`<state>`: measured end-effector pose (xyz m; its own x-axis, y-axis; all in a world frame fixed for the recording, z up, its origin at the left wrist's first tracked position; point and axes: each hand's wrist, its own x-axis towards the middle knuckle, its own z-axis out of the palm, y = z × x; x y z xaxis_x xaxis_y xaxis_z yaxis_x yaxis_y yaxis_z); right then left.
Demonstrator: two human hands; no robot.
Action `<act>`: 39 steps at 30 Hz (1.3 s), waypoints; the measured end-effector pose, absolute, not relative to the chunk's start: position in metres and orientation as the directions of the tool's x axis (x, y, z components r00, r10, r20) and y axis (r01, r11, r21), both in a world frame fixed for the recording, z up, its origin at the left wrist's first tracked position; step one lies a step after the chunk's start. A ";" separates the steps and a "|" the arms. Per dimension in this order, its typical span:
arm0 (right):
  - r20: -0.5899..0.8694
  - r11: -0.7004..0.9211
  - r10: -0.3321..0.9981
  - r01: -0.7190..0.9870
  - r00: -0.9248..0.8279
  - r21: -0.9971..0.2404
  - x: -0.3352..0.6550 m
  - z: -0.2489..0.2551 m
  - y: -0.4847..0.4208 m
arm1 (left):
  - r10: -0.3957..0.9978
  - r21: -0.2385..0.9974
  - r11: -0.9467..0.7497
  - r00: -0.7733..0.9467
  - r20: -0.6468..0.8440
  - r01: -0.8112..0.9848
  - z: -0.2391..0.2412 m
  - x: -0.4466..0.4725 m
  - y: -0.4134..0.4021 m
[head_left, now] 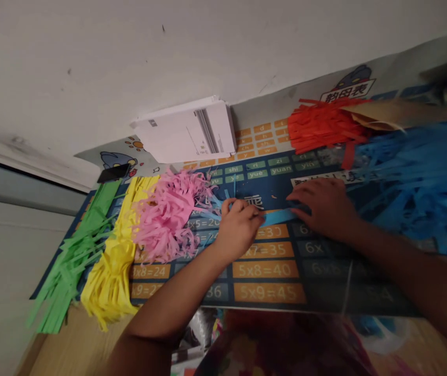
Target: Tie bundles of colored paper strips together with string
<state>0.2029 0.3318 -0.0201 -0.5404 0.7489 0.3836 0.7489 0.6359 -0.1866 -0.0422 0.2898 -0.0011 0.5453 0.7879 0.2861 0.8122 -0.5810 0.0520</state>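
Note:
My left hand [239,227] is closed around a strip of blue paper with a fringed end. Its thin cut ends fan out on the far left side of that fist. Between my hands the plain blue paper strip [280,215] runs flat and narrow to the right. At the strip's right end is my right hand [325,206], thumb and fingers gripping it there, the other fingers partly stretched. Left of my left hand lies a pink paper tassel [168,214]. Beyond it are a yellow fringed paper bundle [113,266] and a green one [70,261].
A printed learning mat [266,292] covers the wooden table [78,347]. A stack of white sheets [186,133] leans by the wall, with a dark phone-like object [113,173] left of it. Red fringed paper [325,125] and a large blue fringed heap [427,183] lie right.

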 end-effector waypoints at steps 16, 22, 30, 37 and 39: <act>0.475 0.775 0.566 0.631 -0.673 -0.030 0.182 -0.018 0.316 | 0.738 -0.053 -0.600 0.577 0.351 0.799 -0.005 -0.034 0.287; 0.482 0.792 0.543 0.610 -0.687 -0.024 0.199 -0.028 0.324 | 0.763 0.037 -0.581 0.528 0.372 0.813 -0.004 -0.045 0.279; 0.258 0.646 0.756 0.622 -0.602 -0.443 0.226 -0.040 0.346 | 0.920 0.274 -0.381 0.332 0.209 0.883 -0.002 -0.053 0.282; 0.247 0.586 0.810 0.719 -0.532 -0.372 0.217 -0.043 0.344 | 0.931 0.210 -0.361 0.337 0.139 0.909 -0.006 -0.046 0.290; 0.243 0.580 0.815 0.737 -0.527 -0.348 0.215 -0.044 0.344 | 0.930 0.190 -0.362 0.342 0.132 0.913 -0.007 -0.045 0.292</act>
